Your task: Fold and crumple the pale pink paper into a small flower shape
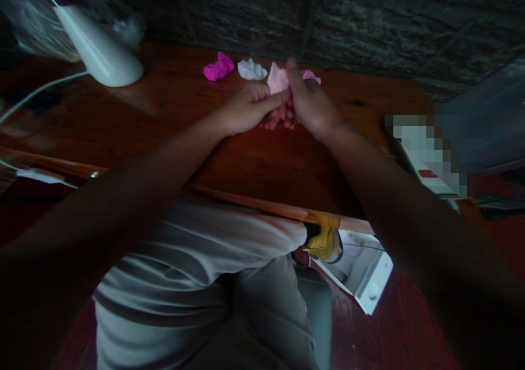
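Observation:
Both my hands meet over the far middle of a wooden table [172, 129]. My left hand [246, 107] and my right hand [309, 102] are closed together on a pale pink lump of soft clay-like material [277, 78], pinching it between thumbs and fingers. A magenta lump [219, 67] and a white lump [251, 70] lie on the table just left of my hands. A small pink piece [310, 75] shows behind my right hand, partly hidden.
A white lamp-like base [100, 50] with a cable stands at the table's far left. A dark stone-pattern wall [328, 20] runs behind. A blurred object [430, 151] lies at the right edge. A white box [361, 271] sits on the red floor below.

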A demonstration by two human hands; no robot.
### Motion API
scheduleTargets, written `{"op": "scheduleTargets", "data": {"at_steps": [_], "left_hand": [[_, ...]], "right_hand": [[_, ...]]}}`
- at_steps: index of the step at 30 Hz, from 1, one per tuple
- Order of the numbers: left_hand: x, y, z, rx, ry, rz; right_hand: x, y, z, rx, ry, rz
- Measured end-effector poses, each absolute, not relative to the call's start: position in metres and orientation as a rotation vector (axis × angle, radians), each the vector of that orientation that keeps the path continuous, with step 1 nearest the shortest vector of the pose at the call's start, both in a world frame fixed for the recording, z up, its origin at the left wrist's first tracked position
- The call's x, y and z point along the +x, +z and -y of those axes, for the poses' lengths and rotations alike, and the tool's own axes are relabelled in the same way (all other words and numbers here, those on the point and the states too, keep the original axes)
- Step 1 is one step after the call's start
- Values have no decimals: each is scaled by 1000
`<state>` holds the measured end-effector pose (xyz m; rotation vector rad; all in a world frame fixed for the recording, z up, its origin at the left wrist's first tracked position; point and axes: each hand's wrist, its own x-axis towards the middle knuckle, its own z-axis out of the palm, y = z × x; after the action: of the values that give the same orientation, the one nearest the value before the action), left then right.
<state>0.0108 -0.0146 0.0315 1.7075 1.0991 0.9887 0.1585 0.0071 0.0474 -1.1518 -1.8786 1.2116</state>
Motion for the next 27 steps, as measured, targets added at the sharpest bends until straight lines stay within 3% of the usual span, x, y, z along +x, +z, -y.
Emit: {"op": "scheduleTargets", "data": {"at_steps": [27], "left_hand": [[13, 24, 10, 1658, 1216, -1160]], "right_hand": [[158, 40, -8, -1109, 1092, 1831]]}}
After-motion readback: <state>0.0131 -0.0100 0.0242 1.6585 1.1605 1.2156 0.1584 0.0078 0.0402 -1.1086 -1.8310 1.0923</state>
